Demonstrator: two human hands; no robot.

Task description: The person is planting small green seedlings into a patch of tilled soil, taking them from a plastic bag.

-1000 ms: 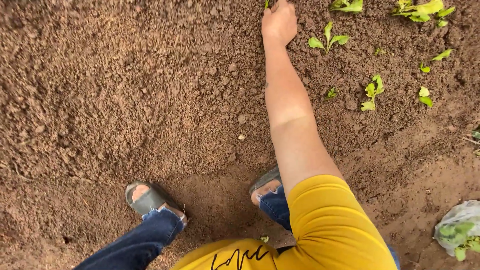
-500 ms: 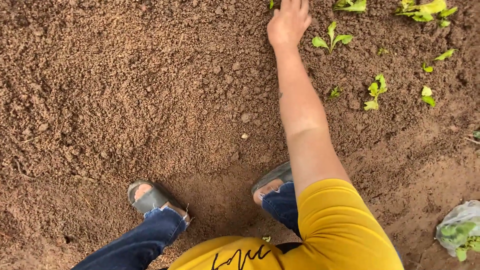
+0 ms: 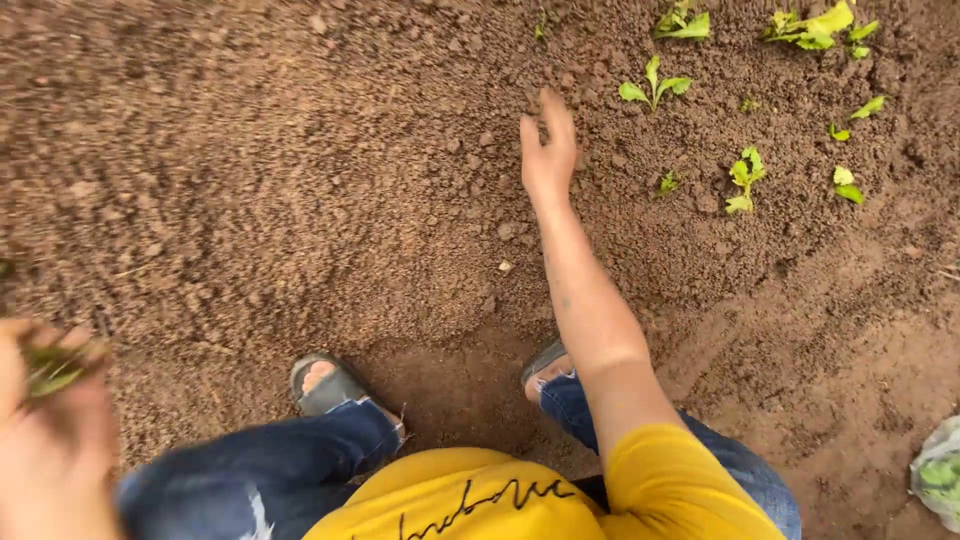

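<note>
Several seedlings already stand planted at upper right; bare soil remains. Our right hand hovers spread over the bed, empty. Our left hand, blurred, pinches green seedling stems.

The soil is reddish brown across the frame. Seedlings at the upper right are bright green. The shirt at the bottom is yellow with black script. The jeans are blue and faded. The sandals are grey. The sprig at the left edge is green. The bag at the lower right is whitish over green.
</note>
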